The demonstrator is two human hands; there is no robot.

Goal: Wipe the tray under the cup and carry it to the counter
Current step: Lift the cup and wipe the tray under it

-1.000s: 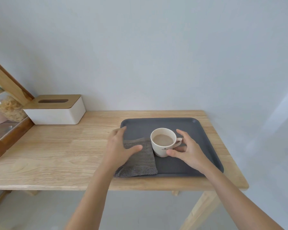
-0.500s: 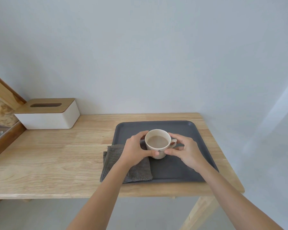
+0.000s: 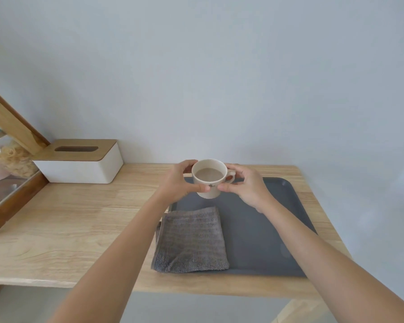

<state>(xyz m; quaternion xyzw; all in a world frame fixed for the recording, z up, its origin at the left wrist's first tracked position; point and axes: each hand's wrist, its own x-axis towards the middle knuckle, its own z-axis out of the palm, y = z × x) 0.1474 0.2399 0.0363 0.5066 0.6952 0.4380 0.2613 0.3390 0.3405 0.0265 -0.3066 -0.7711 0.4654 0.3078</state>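
A folded grey cloth (image 3: 191, 241) lies on the near left corner of the dark grey tray (image 3: 266, 229), which rests flat on the wooden table (image 3: 68, 224). Beyond it, the left hand (image 3: 180, 183) and right hand (image 3: 247, 187) grip the cream cup (image 3: 209, 177) of milky coffee above the tray.

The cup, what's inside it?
The cup holds a pale brown, milky drink, filled near the rim. Its bottom is hidden by the drink. The left hand and right hand hold the cup above the grey tray.
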